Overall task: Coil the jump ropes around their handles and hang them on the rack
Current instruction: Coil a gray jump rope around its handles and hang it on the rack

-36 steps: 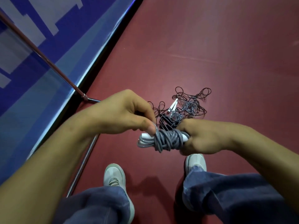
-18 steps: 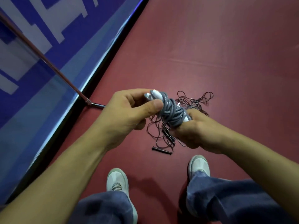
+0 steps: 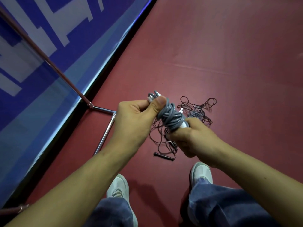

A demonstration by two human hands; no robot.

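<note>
blue board at ten o'clock: white block shapes, cropped, unreadable; no brand shows. the rack lies at nine o'clock of the left hand, which pinches the top of the grey jump rope, coiled on white handles. the right hand grips its lower end. should either hold slacken, the springy coil could unwind into the tangled ropes at one o'clock.

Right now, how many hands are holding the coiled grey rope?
2. The left hand pinches the upper end of the coiled grey rope; the right hand grips its lower end.
</note>
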